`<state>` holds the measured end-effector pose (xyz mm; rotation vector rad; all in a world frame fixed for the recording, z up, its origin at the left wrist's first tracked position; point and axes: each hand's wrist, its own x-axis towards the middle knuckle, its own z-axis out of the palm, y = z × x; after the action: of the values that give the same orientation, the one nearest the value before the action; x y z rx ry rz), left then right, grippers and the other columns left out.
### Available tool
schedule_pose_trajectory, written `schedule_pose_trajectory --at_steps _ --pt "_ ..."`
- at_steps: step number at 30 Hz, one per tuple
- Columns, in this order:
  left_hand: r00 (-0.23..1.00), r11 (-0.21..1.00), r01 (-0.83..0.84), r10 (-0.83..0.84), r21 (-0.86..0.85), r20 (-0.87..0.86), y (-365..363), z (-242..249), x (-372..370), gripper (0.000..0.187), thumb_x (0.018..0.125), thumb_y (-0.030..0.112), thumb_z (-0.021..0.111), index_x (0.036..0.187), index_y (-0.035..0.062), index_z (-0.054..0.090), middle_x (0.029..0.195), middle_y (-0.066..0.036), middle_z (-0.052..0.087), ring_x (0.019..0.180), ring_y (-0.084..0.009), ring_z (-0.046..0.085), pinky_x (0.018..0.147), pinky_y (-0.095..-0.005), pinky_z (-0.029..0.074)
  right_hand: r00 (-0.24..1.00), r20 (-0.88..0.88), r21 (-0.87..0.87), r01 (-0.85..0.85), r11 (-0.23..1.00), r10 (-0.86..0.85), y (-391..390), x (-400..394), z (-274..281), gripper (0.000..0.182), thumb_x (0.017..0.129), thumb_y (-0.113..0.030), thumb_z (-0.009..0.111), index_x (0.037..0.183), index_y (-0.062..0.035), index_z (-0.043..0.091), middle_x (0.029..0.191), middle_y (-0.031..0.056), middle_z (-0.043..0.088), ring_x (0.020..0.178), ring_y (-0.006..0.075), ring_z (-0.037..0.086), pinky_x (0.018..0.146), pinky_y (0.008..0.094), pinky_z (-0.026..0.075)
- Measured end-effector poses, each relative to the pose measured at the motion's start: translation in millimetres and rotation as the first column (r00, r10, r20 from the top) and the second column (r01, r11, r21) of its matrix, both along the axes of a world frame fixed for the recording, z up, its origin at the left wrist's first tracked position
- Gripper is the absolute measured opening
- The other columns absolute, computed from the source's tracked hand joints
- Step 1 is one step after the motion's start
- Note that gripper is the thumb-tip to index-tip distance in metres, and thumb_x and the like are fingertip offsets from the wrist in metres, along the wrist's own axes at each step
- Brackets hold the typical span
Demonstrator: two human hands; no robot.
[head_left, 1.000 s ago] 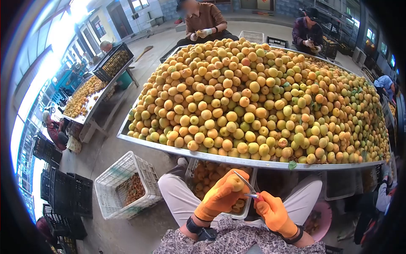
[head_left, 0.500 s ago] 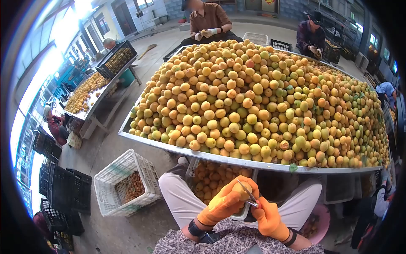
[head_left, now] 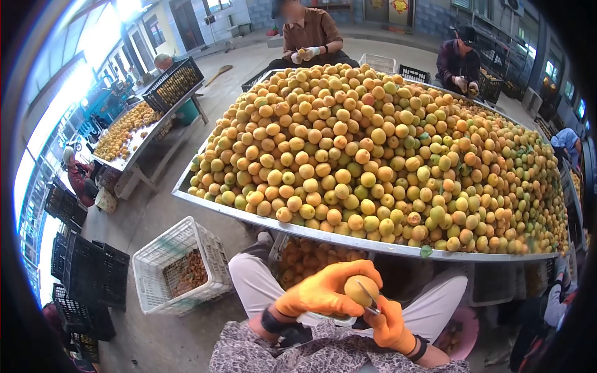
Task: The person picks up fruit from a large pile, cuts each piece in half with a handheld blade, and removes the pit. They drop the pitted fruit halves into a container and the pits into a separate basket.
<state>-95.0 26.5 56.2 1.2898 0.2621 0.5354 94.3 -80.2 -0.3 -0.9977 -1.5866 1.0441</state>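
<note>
My left hand (head_left: 326, 291), in an orange glove, closes around a yellow apricot (head_left: 358, 290) above my lap. In my right hand (head_left: 393, 328), gloved the same way, is a small knife (head_left: 374, 308) with its metal blade against the right side of the fruit. Beyond both hands, a large heap of apricots (head_left: 336, 161) fills a metal-rimmed table (head_left: 298, 235). Between my knees stands a crate of apricots (head_left: 305, 261), partly hidden by my left hand.
A white crate (head_left: 214, 264) with brownish pieces inside stands to my left, and a pink basin (head_left: 467, 332) to my right. Black crates (head_left: 93, 267) are stacked far left. Co-workers (head_left: 311, 37) sit across the heap. Another fruit table (head_left: 134, 149) stands back left.
The apricot now shows more of its round face, and my left hand has opened out flatter around it. Both hands sit slightly lower, with the knife still at the fruit.
</note>
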Motion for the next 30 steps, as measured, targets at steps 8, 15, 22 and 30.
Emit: schedule_pose_trajectory --at_steps 8,15,22,30 --pt "0.987 0.887 -0.147 0.163 0.438 0.001 -15 18 8 0.055 0.076 0.037 0.078 0.114 0.0035 0.057 0.097 -0.009 0.056 0.091 -0.0238 0.055 0.082 -0.0348 0.041 0.998 0.061 0.202 -0.001 0.979 -0.012 11 20 -2 0.032 0.095 -0.033 0.051 0.089 -0.0023 0.058 0.068 0.0136 0.057 0.053 0.0324 0.057 0.05 0.0354 0.043" --pt "0.99 0.924 -0.011 0.063 0.383 -0.124 -8 19 11 0.052 0.073 0.034 0.081 0.109 0.0039 0.058 0.102 -0.008 0.054 0.094 -0.0235 0.054 0.084 -0.0348 0.041 0.995 0.09 0.194 0.036 0.98 -0.054 11 10 -2 0.035 0.096 -0.035 0.049 0.085 -0.0027 0.058 0.06 0.0097 0.051 0.048 0.03 0.051 0.047 0.0344 0.041" --pt "0.965 0.782 -0.203 0.262 0.589 -0.016 -13 18 12 0.042 0.082 0.033 0.072 0.107 0.0029 0.055 0.092 -0.011 0.057 0.088 -0.0291 0.055 0.081 -0.0368 0.043 0.994 0.082 0.198 0.055 0.979 -0.072 10 20 -5 0.034 0.095 -0.033 0.051 0.08 -0.0029 0.056 0.058 0.0092 0.048 0.046 0.0293 0.05 0.046 0.0346 0.039" --pt "0.994 0.984 -0.104 0.101 -0.141 -0.03 -21 26 14 0.054 0.073 0.03 0.08 0.112 0.0002 0.057 0.097 -0.005 0.056 0.091 -0.0151 0.055 0.081 -0.0286 0.044 0.996 0.039 0.193 0.066 0.979 -0.075 6 9 -3 0.035 0.095 -0.034 0.052 0.081 -0.0029 0.056 0.056 0.009 0.048 0.045 0.0266 0.051 0.046 0.0332 0.04"
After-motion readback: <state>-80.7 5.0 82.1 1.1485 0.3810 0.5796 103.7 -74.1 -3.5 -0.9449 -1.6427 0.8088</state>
